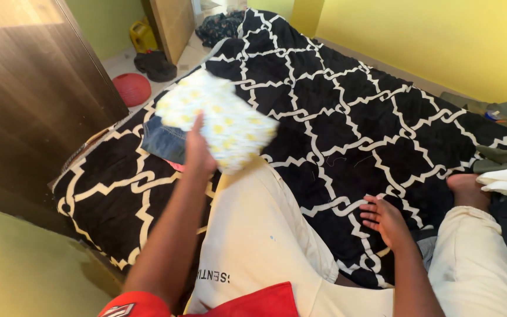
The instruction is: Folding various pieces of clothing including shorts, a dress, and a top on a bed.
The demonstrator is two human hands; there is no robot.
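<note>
colours across my bed

my left hand grips a folded cloth, white with small yellow flowers. under it lies blue denim. the blanket is black with a white lattice of curved lines; my right hand rests on it. my trousers are cream, my sleeve red. the walls are yellow, the cupboard dark brown wood. on the pale floor sit a red round thing and a yellow jug.
</note>
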